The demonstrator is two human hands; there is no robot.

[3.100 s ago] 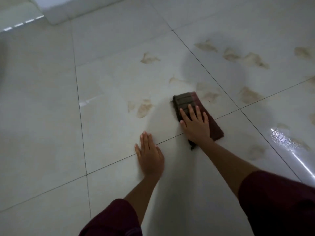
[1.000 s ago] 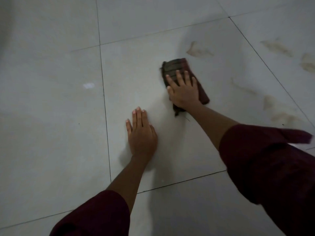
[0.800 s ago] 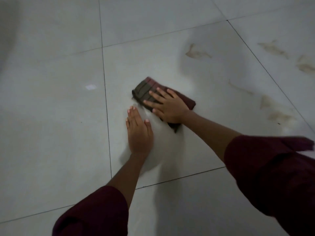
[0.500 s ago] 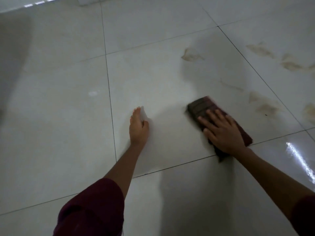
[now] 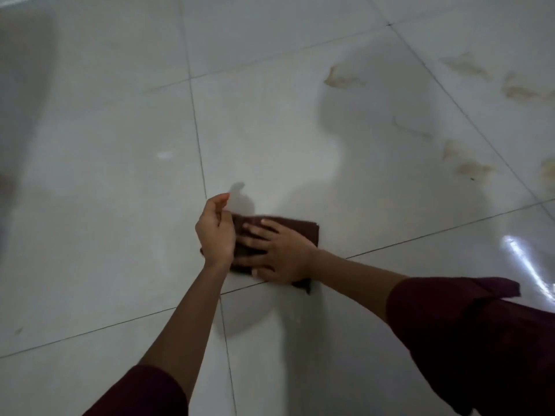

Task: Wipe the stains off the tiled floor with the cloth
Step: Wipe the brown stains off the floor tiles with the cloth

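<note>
A folded dark maroon cloth [image 5: 303,229] lies on the pale tiled floor [image 5: 120,175], just beyond a grout line. My right hand [image 5: 279,253] presses flat on it, fingers spread and pointing left. My left hand [image 5: 214,229] stands on its edge over the cloth's left end with its fingers curled; whether it grips the cloth is hidden. Brown stains remain further out: one stain [image 5: 342,78] at the tile's far side, a thin streak [image 5: 411,130], a smeared stain [image 5: 462,159] to the right, and more stains [image 5: 519,88] on the far right tile.
Glossy tiles with dark grout lines fill the view. A bright light reflection [image 5: 522,259] streaks the tile at right. A dark shadow [image 5: 18,85] covers the far left. My maroon sleeves sit low in the frame.
My right hand slid the cloth left and towards me, up to my left hand. My left hand lifted off the floor, curled, and now sits over the cloth's left end.
</note>
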